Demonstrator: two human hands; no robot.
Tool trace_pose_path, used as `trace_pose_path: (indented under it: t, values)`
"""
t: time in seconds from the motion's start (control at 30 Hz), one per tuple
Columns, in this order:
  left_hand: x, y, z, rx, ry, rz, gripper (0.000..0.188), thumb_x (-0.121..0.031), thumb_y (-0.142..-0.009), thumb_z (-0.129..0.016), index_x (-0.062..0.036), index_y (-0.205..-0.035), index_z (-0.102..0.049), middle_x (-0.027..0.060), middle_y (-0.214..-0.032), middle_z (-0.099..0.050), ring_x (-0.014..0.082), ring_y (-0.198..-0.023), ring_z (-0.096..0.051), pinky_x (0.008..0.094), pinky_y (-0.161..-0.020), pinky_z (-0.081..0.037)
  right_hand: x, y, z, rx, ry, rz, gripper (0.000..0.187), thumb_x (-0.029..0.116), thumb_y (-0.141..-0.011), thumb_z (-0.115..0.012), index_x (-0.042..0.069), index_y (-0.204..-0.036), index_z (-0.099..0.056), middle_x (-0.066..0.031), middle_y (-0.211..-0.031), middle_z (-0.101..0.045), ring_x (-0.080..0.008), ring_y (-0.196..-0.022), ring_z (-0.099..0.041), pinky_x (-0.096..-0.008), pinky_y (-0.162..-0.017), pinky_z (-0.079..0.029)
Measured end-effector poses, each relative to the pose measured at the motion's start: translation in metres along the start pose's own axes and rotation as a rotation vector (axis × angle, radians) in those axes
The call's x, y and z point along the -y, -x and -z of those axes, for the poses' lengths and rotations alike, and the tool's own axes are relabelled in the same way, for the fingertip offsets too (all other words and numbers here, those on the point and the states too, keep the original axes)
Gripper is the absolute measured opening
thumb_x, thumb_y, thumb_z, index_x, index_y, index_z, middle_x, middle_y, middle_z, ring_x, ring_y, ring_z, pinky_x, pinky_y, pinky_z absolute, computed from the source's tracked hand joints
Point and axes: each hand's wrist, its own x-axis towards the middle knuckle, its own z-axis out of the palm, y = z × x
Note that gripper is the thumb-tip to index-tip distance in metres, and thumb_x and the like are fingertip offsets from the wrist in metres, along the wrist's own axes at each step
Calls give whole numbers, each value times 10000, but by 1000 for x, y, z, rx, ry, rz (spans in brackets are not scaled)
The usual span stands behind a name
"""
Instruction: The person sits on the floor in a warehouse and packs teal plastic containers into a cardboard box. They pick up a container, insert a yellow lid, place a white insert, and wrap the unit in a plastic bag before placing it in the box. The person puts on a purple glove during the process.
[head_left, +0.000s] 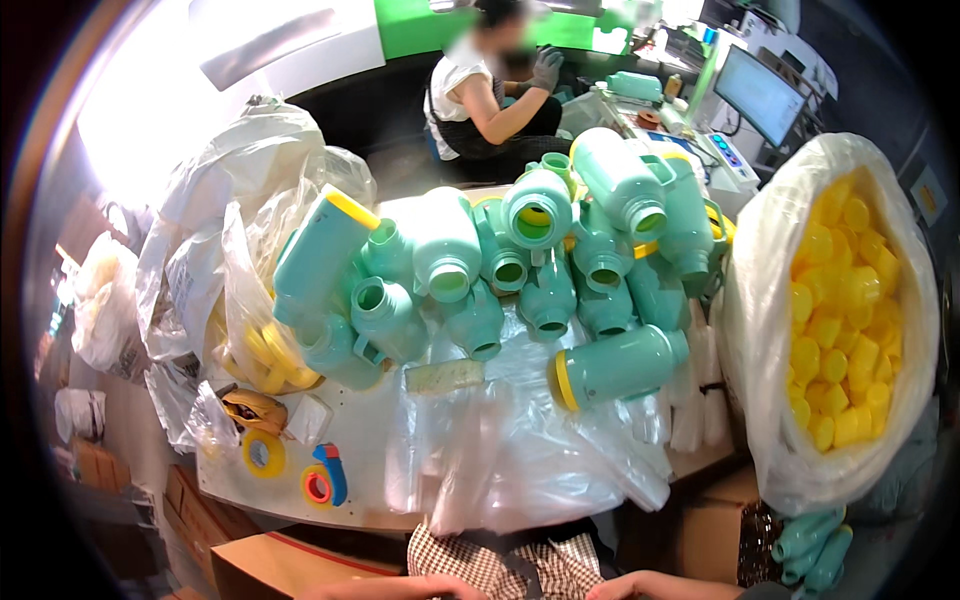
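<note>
At the lower edge, in front of a checked apron (480,560), my left hand (455,588) shows only in part, its fingers out of sight. My right hand (612,588) rests low on the other side of the apron, fingers cut off too. Both are short of the table edge and touch nothing that I can make out. Nearest to them on the table lies a stack of clear plastic bags (540,450). On its right part a green bottle-shaped plastic body (625,365) with a yellow base lies on its side. Behind it, several more green bodies (445,240) are heaped, mouths mostly facing me.
A large bag of yellow caps (845,330) stands at right. Left are crumpled plastic bags (230,190), yellow rings (270,355), a tape roll (263,453) and a blue tape dispenser (332,475). Cardboard boxes (290,565) sit below. A gloved person (490,100) works across the table.
</note>
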Motion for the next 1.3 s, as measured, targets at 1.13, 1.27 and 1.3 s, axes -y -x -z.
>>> trace_pose_path:
  t: [1.13,1.27,1.3]
  values:
    - [-121,100,-475,-2038,582,1478,353,-180,-702,-852,-107,-1030,-746,155,-839,-724,362,-808,-698,438,-728,-550,162,-249,-278,-506,2281,1790,592,303,-735,-800,161,-1265,-578,-64,-1243,-623,-227,-1240,-554,-391,-1046,-392]
    - [-138,46,-475,-2205,191,1725,253,-146,-693,-819,-127,-928,-728,120,-864,-713,353,-788,-660,437,-703,-517,144,-297,-264,-476,2204,1733,53,190,-812,-633,178,-863,-640,34,-733,-639,-183,-724,-647,-319,-734,-457]
    - [-147,29,-474,-2201,181,1715,237,-99,-717,-786,-113,-949,-742,118,-897,-731,354,-846,-681,451,-754,-525,121,-297,-244,-456,1983,1989,96,192,-782,-631,137,-861,-634,12,-711,-578,-181,-687,-592,-341,-736,-469]
